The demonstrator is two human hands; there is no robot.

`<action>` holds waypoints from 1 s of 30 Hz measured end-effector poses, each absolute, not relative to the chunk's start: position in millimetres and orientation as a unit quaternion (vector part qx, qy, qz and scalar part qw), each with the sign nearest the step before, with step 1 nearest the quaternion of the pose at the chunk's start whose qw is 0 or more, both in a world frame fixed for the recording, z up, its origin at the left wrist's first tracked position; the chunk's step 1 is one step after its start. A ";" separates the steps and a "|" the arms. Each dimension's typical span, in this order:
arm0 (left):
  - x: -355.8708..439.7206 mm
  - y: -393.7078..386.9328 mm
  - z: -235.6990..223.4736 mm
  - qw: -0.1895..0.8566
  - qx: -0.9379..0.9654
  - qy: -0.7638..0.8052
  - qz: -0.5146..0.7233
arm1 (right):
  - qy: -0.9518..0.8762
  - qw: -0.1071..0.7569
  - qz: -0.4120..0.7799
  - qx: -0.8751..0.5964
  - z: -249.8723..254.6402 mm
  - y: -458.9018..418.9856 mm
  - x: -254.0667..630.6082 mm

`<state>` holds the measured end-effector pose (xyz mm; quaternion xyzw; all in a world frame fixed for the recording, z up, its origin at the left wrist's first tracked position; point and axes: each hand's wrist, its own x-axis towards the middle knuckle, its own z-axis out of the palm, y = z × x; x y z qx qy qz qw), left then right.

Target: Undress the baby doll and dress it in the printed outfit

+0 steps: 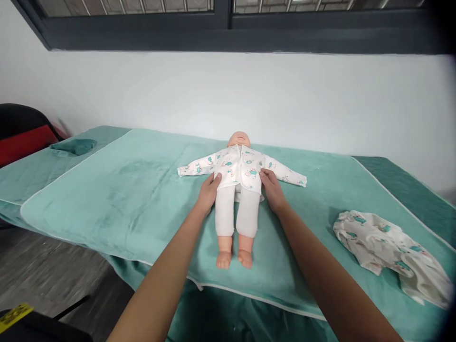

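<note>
A baby doll (224, 209) lies on its back in the middle of the bed, legs toward me, in a white printed baby shirt (233, 166) whose sleeves are spread to both sides. The shirt's front edges meet at the centre and part near the hem. My left hand (209, 192) is closed on the shirt's side at the doll's left-of-view hip, thumb on top. On the opposite side, my right hand (272, 189) grips the shirt's other edge between thumb and fingers. White cloth covers the doll's upper legs; its feet are bare.
A crumpled printed baby garment (388, 244) lies on the right of the green bed cover (107, 190). A small dark green cloth (76, 146) is at the far left, near a black and red chair (24, 137). Behind the bed stands a white wall (178, 90) beneath a window.
</note>
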<state>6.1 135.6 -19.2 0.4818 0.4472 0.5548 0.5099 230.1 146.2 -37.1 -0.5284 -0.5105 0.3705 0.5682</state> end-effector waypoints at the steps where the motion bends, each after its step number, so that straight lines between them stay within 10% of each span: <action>1: 7.3 141.5 -22.2 0.503 0.484 0.448 0.559 | -0.514 0.573 0.383 -0.511 -38.1 149.3 231.1; 13: -0.5 151.4 -41.0 0.510 0.415 0.442 0.610 | -0.593 0.520 0.485 -0.379 -31.7 116.1 241.2; 23: -8.8 142.7 -39.4 0.535 0.376 0.409 0.637 | -0.577 0.595 0.148 -0.539 -37.9 114.8 247.5; 30: -23.2 120.4 -40.7 0.526 0.383 0.413 0.638 | -0.499 0.601 0.253 -0.571 -49.1 64.4 249.2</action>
